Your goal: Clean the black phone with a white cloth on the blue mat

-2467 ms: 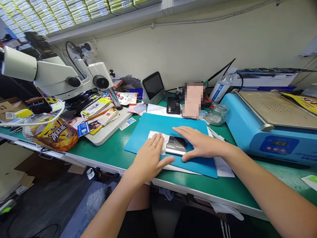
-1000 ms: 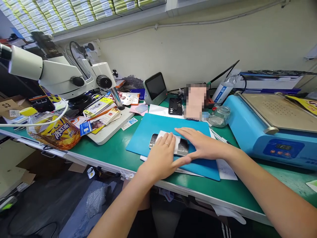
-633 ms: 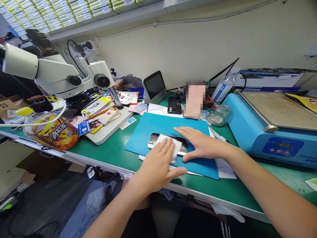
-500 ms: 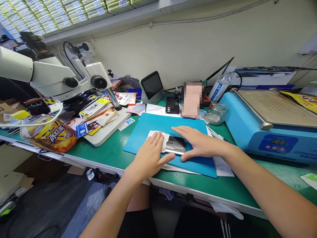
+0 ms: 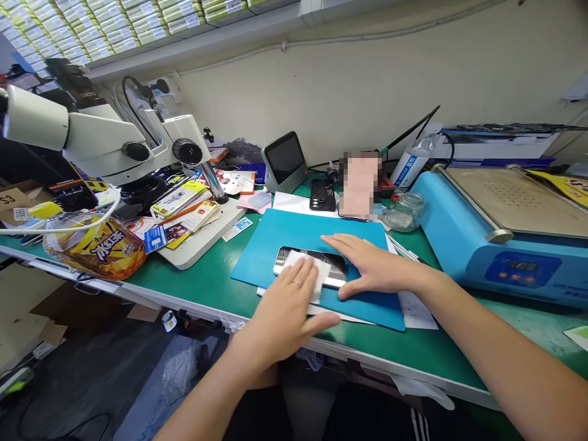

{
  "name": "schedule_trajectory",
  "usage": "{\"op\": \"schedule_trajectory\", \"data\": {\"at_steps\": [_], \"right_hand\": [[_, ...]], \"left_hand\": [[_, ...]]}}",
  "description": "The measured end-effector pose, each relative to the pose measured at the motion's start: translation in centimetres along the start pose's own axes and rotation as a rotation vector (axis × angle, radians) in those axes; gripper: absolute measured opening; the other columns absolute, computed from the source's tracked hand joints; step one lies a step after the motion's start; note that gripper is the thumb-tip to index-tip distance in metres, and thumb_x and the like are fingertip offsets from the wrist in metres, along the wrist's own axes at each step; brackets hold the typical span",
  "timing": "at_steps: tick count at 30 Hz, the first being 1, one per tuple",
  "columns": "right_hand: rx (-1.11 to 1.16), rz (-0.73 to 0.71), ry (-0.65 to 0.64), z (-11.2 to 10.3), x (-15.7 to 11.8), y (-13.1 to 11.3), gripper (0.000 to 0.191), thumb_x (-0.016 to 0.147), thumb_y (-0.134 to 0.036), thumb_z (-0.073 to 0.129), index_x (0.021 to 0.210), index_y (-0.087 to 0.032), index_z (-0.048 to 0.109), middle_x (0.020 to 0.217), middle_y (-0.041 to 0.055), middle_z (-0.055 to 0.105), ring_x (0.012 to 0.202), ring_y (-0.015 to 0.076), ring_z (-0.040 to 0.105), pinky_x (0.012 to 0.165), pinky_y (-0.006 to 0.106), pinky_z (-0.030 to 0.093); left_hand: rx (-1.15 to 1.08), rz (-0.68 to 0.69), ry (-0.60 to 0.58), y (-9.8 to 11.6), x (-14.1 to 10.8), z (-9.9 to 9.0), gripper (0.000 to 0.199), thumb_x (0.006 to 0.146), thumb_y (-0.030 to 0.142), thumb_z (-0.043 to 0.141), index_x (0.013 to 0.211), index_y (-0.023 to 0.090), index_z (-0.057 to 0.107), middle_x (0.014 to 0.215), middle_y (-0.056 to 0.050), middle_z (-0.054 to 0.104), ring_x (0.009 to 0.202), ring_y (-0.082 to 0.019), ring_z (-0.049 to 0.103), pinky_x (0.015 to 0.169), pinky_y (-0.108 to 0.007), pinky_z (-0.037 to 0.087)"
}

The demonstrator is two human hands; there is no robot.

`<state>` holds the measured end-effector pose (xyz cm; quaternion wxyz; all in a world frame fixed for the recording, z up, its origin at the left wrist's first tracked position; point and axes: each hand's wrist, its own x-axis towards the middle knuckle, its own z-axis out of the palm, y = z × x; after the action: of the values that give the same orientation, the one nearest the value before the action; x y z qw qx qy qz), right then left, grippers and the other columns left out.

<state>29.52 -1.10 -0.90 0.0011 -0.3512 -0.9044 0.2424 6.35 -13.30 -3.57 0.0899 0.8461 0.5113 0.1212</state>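
A phone (image 5: 337,269) with a dark, glossy screen lies flat on a blue mat (image 5: 275,229). My left hand (image 5: 291,300) presses a white wipe (image 5: 323,269) flat on the middle of the screen, its fingers stretched out over the cloth and its thumb apart. At the phone's right end is my right hand (image 5: 374,266), thumb and fingers spread around that end. The phone's left end shows uncovered beside the wipe.
Behind the mat stand a black phone (image 5: 322,195), a small display (image 5: 283,159) and a glass jar (image 5: 404,211). A blue heating machine (image 5: 459,236) is at right. The microscope (image 5: 105,138) and a tea bottle (image 5: 101,248) are at left.
My left hand and the white wipe have moved right along the phone, from its left end to the middle, uncovering that left end. My right hand keeps its place on the phone.
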Motion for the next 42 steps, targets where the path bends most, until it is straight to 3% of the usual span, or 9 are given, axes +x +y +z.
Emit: {"op": "schedule_trajectory", "data": {"at_steps": [3, 6, 12, 17, 21, 25, 31, 36, 42], "right_hand": [[-0.002, 0.006, -0.004, -0.2, -0.1, -0.5, 0.119, 0.071, -0.077, 0.071, 0.165, -0.03, 0.015, 0.171, 0.0139, 0.024, 0.155, 0.0445, 0.019, 0.12, 0.066, 0.026], [-0.002, 0.023, -0.019, -0.3, -0.1, -0.7, 0.121, 0.071, -0.077, 0.071, 0.165, -0.026, 0.016, 0.171, 0.0153, 0.022, 0.155, 0.0444, 0.018, 0.121, 0.064, 0.026], [-0.012, -0.005, -0.003, 0.2, 0.1, 0.3, 0.116, 0.074, -0.075, 0.069, 0.165, -0.028, 0.015, 0.171, 0.0147, 0.022, 0.155, 0.0431, 0.018, 0.121, 0.066, 0.023], [-0.019, -0.028, 0.025, 0.4, 0.1, 0.6, 0.113, 0.076, -0.076, 0.067, 0.165, -0.028, 0.018, 0.169, 0.0171, 0.027, 0.154, 0.043, 0.023, 0.119, 0.066, 0.028], [-0.009, -0.001, 0.006, 0.1, 0.0, 0.0, 0.119, 0.071, -0.076, 0.072, 0.165, -0.027, 0.017, 0.17, 0.0168, 0.024, 0.155, 0.0449, 0.02, 0.119, 0.067, 0.025], [0.003, 0.008, -0.008, -0.2, -0.1, -0.5, 0.121, 0.07, -0.077, 0.071, 0.165, -0.027, 0.015, 0.171, 0.0161, 0.023, 0.155, 0.0451, 0.019, 0.12, 0.066, 0.025], [-0.006, 0.011, -0.011, -0.2, -0.1, -0.4, 0.122, 0.071, -0.078, 0.071, 0.165, -0.025, 0.015, 0.171, 0.0158, 0.021, 0.156, 0.0432, 0.017, 0.121, 0.064, 0.024], [-0.005, -0.019, 0.015, 0.4, 0.1, 0.6, 0.115, 0.074, -0.076, 0.069, 0.165, -0.031, 0.015, 0.171, 0.0136, 0.024, 0.155, 0.0443, 0.02, 0.12, 0.066, 0.024], [-0.018, -0.011, 0.023, 0.6, 0.2, 0.7, 0.115, 0.074, -0.074, 0.071, 0.165, -0.029, 0.017, 0.17, 0.0155, 0.026, 0.154, 0.0445, 0.021, 0.119, 0.066, 0.026]], "left_hand": [[0.043, -0.075, 0.007, -2.3, -0.1, -0.6, 0.08, 0.104, 0.067, 0.034, 0.16, 0.01, 0.032, 0.167, -0.017, 0.027, 0.157, -0.031, 0.021, 0.125, -0.051, 0.029], [0.087, -0.146, -0.016, -2.6, 1.2, -0.7, 0.086, 0.104, 0.068, 0.032, 0.159, 0.002, 0.031, 0.166, -0.022, 0.025, 0.157, -0.035, 0.019, 0.126, -0.053, 0.025], [0.006, -0.082, -0.025, 1.7, 4.4, 0.4, 0.103, 0.097, 0.08, 0.028, 0.158, -0.003, 0.03, 0.166, -0.025, 0.025, 0.157, -0.036, 0.017, 0.127, -0.05, 0.021], [-0.062, 0.033, -0.02, 4.2, 3.9, 1.0, 0.105, 0.095, 0.083, 0.024, 0.16, 0.001, 0.029, 0.168, -0.021, 0.022, 0.158, -0.034, 0.015, 0.129, -0.049, 0.018], [-0.032, 0.054, -0.028, 3.1, 1.5, 1.0, 0.102, 0.095, 0.082, 0.022, 0.16, 0.005, 0.03, 0.168, -0.017, 0.024, 0.157, -0.032, 0.018, 0.127, -0.048, 0.024], [0.098, -0.075, 0.008, 1.1, 0.1, 0.8, 0.1, 0.097, 0.08, 0.025, 0.158, 0.001, 0.031, 0.167, -0.021, 0.024, 0.156, -0.035, 0.02, 0.126, -0.051, 0.027], [0.139, -0.183, -0.022, -0.5, 2.4, 0.1, 0.098, 0.1, 0.076, 0.031, 0.157, -0.004, 0.031, 0.165, -0.026, 0.024, 0.156, -0.036, 0.02, 0.126, -0.052, 0.026], [0.06, -0.132, -0.012, 1.4, 4.3, 0.3, 0.104, 0.097, 0.08, 0.026, 0.157, -0.005, 0.031, 0.165, -0.026, 0.025, 0.156, -0.036, 0.019, 0.127, -0.049, 0.023], [-0.026, 0.031, 0.001, 4.0, 3.0, 1.3, 0.105, 0.094, 0.083, 0.021, 0.159, 0.002, 0.031, 0.167, -0.019, 0.025, 0.157, -0.033, 0.017, 0.128, -0.049, 0.023]]}}
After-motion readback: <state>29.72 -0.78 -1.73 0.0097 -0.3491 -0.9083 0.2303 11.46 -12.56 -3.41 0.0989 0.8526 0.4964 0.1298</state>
